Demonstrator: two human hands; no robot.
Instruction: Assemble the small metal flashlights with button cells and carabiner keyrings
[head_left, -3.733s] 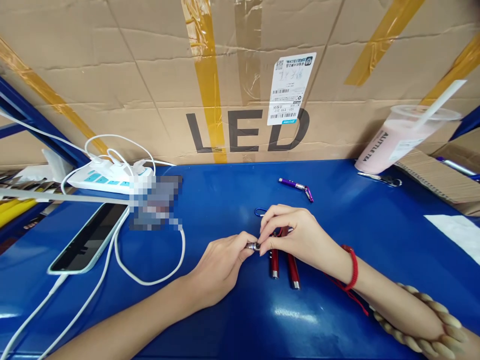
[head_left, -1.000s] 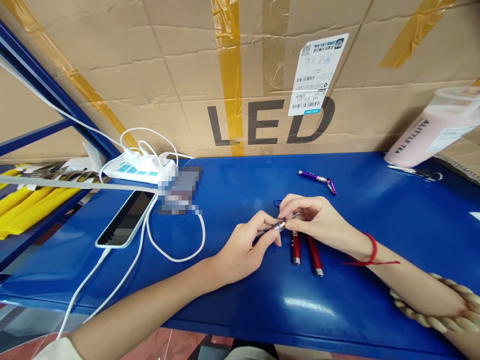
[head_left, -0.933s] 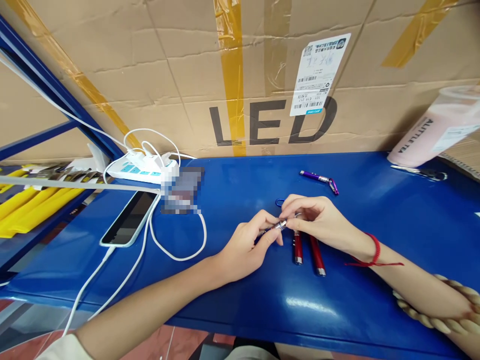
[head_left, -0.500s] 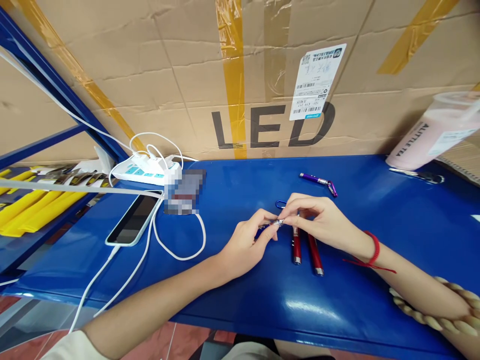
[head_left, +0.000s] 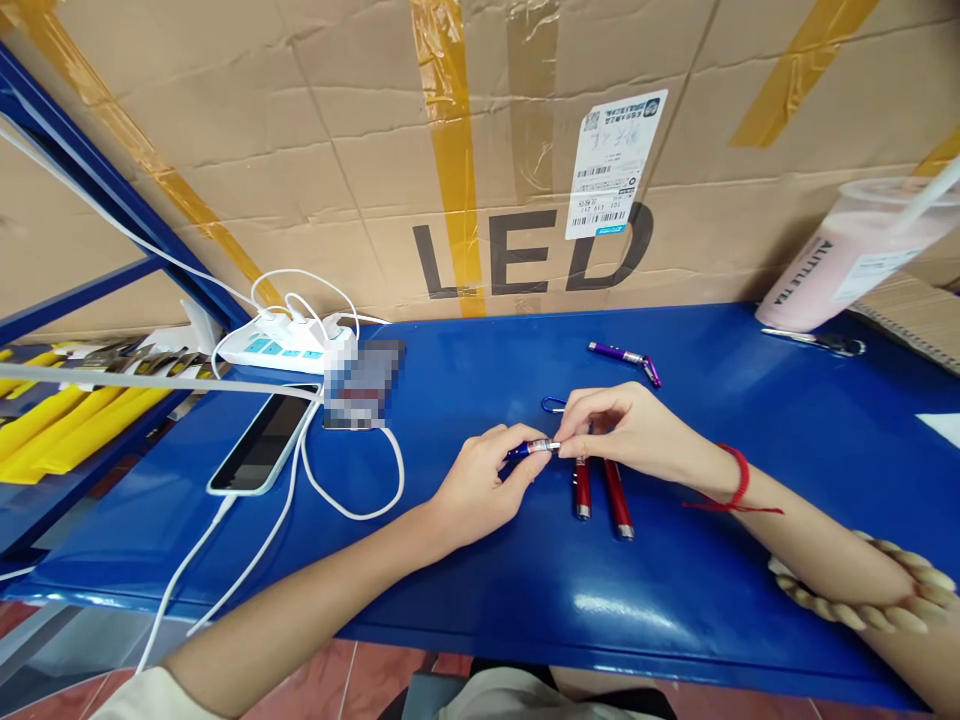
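My left hand pinches a small blue metal penlight between thumb and fingers, its barrel lying level and its silver end toward the right. Fingertips of my right hand are closed on that silver end; exactly what they grip there is partly hidden. Under the right hand lie two red penlights, one to the left and one to the right, their far ends covered by the hand. A blue carabiner clip shows just behind the right fingers. Farther back rests a purple penlight with a clip.
On the blue table, a phone on a white cable and a power strip are at left. A blurred dark item lies beside them. A pink drink cup and keys are at right. A large carton stands behind.
More of the blue penlight's barrel now shows between my hands, and its silver end points more plainly to the right. The whole view has shifted slightly. Both hands keep their pinch.
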